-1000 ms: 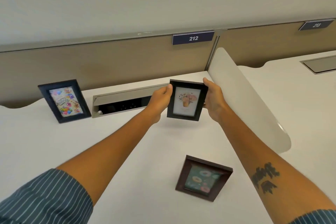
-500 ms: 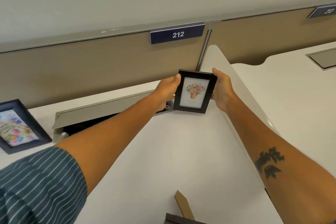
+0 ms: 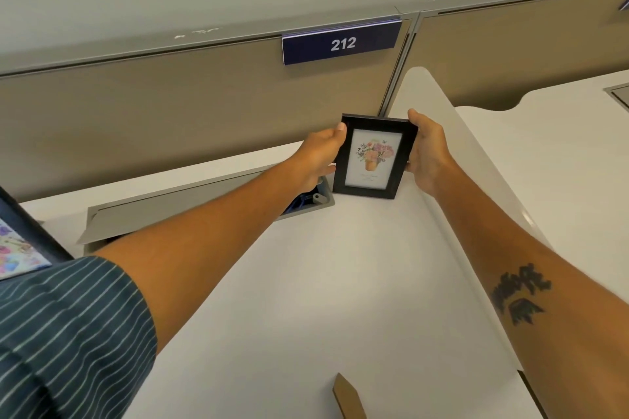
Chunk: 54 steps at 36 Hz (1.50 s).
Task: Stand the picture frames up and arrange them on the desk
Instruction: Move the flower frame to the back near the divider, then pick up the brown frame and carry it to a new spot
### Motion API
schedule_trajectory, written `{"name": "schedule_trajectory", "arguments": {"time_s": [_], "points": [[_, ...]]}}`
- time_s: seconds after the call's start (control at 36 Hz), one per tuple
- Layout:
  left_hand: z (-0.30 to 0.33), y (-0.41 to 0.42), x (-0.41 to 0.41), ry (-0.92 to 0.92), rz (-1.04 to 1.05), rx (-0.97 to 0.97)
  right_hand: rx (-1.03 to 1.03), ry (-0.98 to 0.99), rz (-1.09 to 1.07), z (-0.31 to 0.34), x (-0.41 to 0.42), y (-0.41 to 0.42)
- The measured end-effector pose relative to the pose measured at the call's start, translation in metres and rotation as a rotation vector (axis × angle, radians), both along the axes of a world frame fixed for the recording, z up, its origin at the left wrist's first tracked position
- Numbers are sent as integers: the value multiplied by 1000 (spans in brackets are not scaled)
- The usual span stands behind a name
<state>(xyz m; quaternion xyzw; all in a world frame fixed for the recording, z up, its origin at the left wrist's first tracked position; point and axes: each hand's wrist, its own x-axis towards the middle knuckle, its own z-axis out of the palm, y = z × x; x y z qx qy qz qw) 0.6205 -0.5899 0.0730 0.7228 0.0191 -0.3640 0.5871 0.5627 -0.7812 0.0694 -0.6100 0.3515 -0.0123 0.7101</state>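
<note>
A small black picture frame [image 3: 374, 156] with a flower-pot print stands upright near the back right corner of the white desk [image 3: 323, 282], its lower edge at the desk surface. My left hand [image 3: 320, 160] grips its left side and my right hand [image 3: 427, 153] grips its right side. A dark blue frame [image 3: 20, 241] with a colourful picture stands at the far left, cut off by the image edge. At the bottom edge only a brown cardboard stand [image 3: 349, 398] of a third frame shows.
An open grey cable tray [image 3: 204, 204] is set in the desk just left of the black frame. A tan partition [image 3: 170, 112] with a "212" sign [image 3: 342, 42] closes the back. A white curved divider [image 3: 476, 180] borders the desk on the right.
Both hands have carried the black frame away from me and down to the desk's back right corner. The view has shifted forward, so the brown frame has dropped out of sight.
</note>
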Motion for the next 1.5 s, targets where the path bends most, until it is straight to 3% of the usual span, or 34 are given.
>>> {"name": "schedule_trajectory", "arguments": {"time_s": [0.36,0.47,0.58,0.72,0.81,1.14,1.5], "points": [[1,5,-9,-40,8,-19,-54,18,28,2,-11,9],[9,9,-19,-55,34,31,-194,17,0,0,-24,11],[14,22,-43,-90,100,36,-367,91,76,-14,-65,20],[12,58,-99,-256,131,-7,-433,54,130,-33,-141,34],[6,92,-146,-295,128,-22,-397,39,172,-37,-196,43],[-13,197,-315,76,74,41,-73,206,354,-29,-363,98],[-9,225,-377,26,-36,29,61,120,202,-15,-430,148]]}}
